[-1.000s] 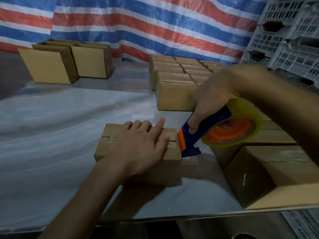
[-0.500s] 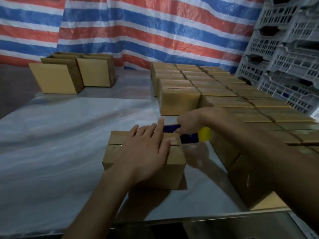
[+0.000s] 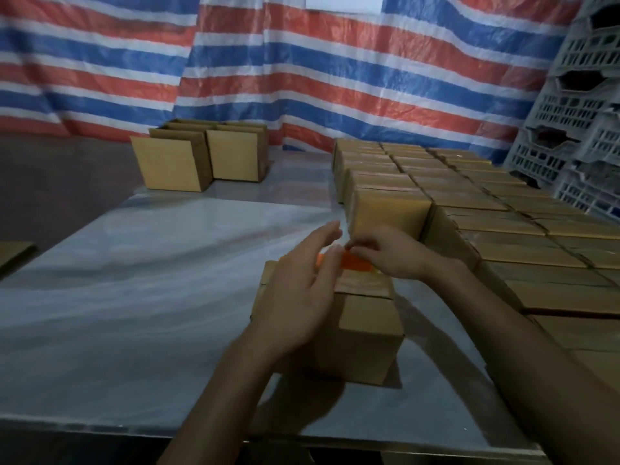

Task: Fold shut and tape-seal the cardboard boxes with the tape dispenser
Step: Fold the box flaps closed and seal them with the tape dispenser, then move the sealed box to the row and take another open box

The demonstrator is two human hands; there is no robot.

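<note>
Cardboard box (image 3: 365, 333) stands on desk (image 3: 134, 297), about 6 o'clock from view centre, top flaps folded down. Left hand (image 3: 302, 297) over box's 9 o'clock side, fingers straight and loosely spread; contact with the flaps cannot be judged. Right hand (image 3: 392, 253) curled round tape dispenser (image 3: 355, 263) at the box top's 12 o'clock edge; only its orange part shows. Closed boxes (image 3: 503, 223) in rows at 3 o'clock. Two open boxes (image 3: 174, 166) at 10 o'clock.

The table (image 3: 134, 313), seemingly plastic-covered, carries one box (image 3: 365, 337), open boxes (image 3: 171, 169), closed box rows (image 3: 486, 209).
</note>
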